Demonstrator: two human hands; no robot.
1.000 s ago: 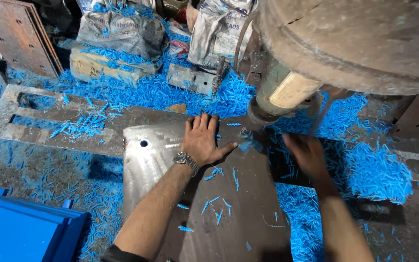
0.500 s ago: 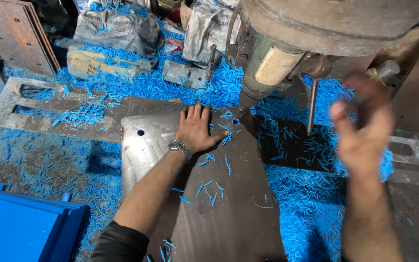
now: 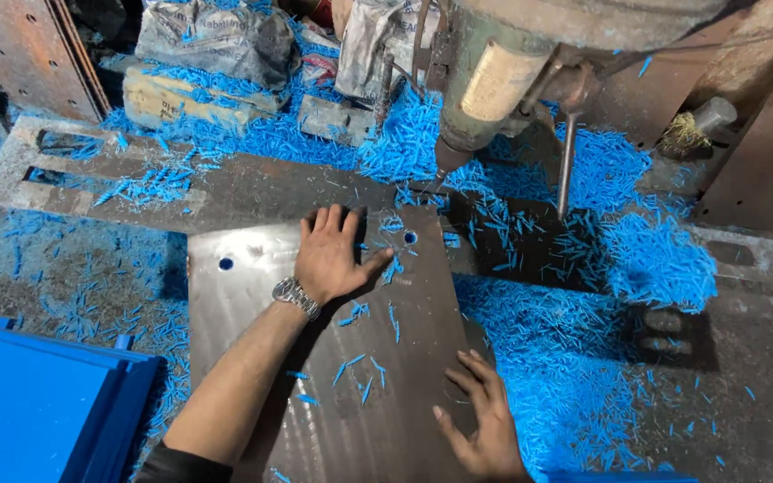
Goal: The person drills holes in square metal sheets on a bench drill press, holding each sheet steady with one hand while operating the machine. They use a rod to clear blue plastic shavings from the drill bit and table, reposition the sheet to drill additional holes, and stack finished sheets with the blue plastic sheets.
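Steel plate (image 3: 351, 394) under both flat hands, right hand (image 3: 485, 425) cut off

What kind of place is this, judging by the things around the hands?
Probably a metal workshop: a drill press stands over a steel plate with drilled holes, held flat by the left hand and right hand; blue shavings lie everywhere.

Metal plate (image 3: 315, 358) centre frame: bare steel, dull sheen, smooth w/ drilled holes. Blue plastic shavings (image 3: 655, 259) matt. Drill head (image 3: 494, 80) upper right: rusty, rough.
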